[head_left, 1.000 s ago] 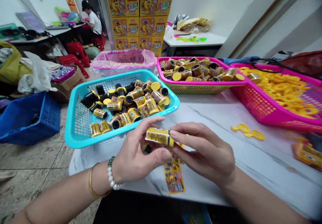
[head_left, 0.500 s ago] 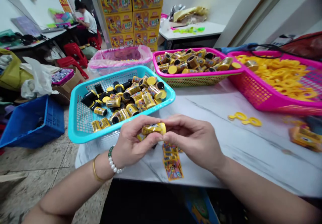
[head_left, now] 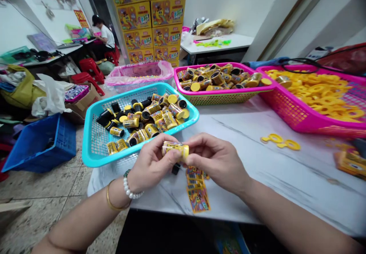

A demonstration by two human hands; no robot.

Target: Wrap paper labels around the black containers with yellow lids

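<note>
A small cylinder with a printed yellow wrap (head_left: 170, 147) lies on its side in my left hand (head_left: 151, 164), pinched between thumb and fingers. My right hand (head_left: 219, 160) has thumb and fingers closed round the yellow end at the cylinder's right. Below the hands, printed yellow labels (head_left: 198, 198) lie overlapping on the white marbled table (head_left: 234, 204). A small black piece (head_left: 175, 168) shows under my left hand. Just behind, the turquoise basket (head_left: 85, 139) holds many wrapped cylinders and black ones with yellow rims.
A pink basket (head_left: 225, 95) of wrapped cylinders stands behind, with another pink basket (head_left: 309, 126) of yellow ring parts to its right. Two yellow ring pieces (head_left: 281, 141) lie on the table. A blue crate (head_left: 42, 143) is at left; a person (head_left: 106, 37) sits far back.
The whole view has shifted, so things appear lower. My fingers have moved slightly on the cylinder, and more of its wrap and yellow end shows. The black piece is more visible.
</note>
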